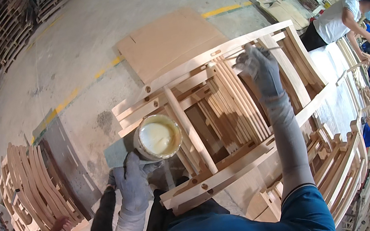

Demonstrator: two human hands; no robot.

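Observation:
My left hand [133,181], in a grey glove, is closed around a round tub [179,141] of pale cream liquid, held upright just left of the wooden frames. In front of me lie the stacked pale wooden frames [186,130], with long rails, cross slats and several round holes. Over their far right part is my gloved right hand [260,70], its fingers closed on a thin stick-like tool [274,47]. The tool's end by my fingers is blurred, so I cannot tell if it is a brush or whether it touches the wood.
A cardboard sheet [172,41] lies on the floor beyond the frames. Curved wooden parts [34,186] are stacked at the left, near another person's hand [60,224]. Co-workers [341,21] stand along a bench at the right. More wooden frames [336,158] lie at the lower right.

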